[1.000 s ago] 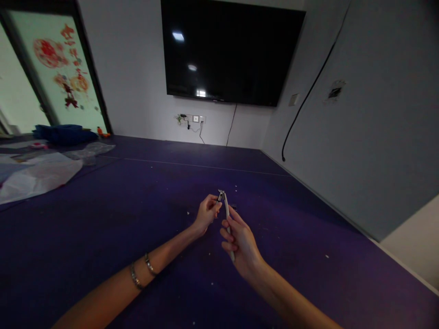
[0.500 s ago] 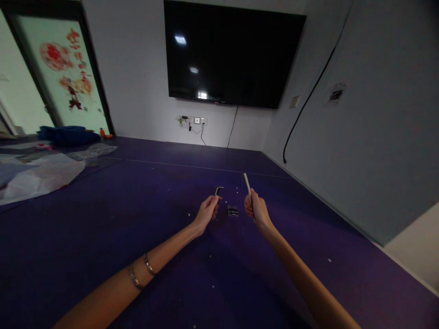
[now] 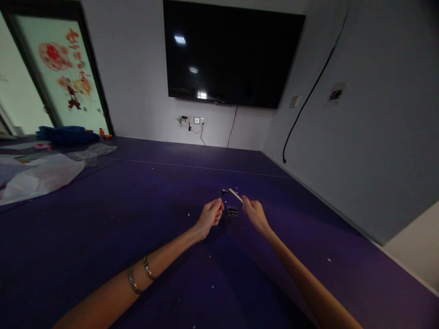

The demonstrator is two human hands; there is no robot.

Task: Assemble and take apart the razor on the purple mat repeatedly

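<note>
My left hand [image 3: 209,218] is closed around a slim dark-handled tool [image 3: 222,195] whose short, shiny head bends off to the right. My right hand [image 3: 255,214] grips a pale, slender stick [image 3: 235,195], slanted up and to the left. The stick's far end is right by the tool's head; whether they touch I cannot tell. Below them, between my hands, a small black rectangular item [image 3: 232,210] with lighter marks lies on the purple surface [image 3: 164,274]. Its kind is too small to make out.
Small white bits dot the surface. Crumpled clear plastic [image 3: 92,151], white sheeting [image 3: 51,173] and a blue cloth bundle [image 3: 66,135] lie at the far left. A black cable [image 3: 305,103] hangs along the right wall. A large television [image 3: 233,55] is on the wall ahead.
My right hand has tipped the pale stick from nearly upright to the left, bringing its end to the tool's head. My left hand has shifted slightly right with the tool.
</note>
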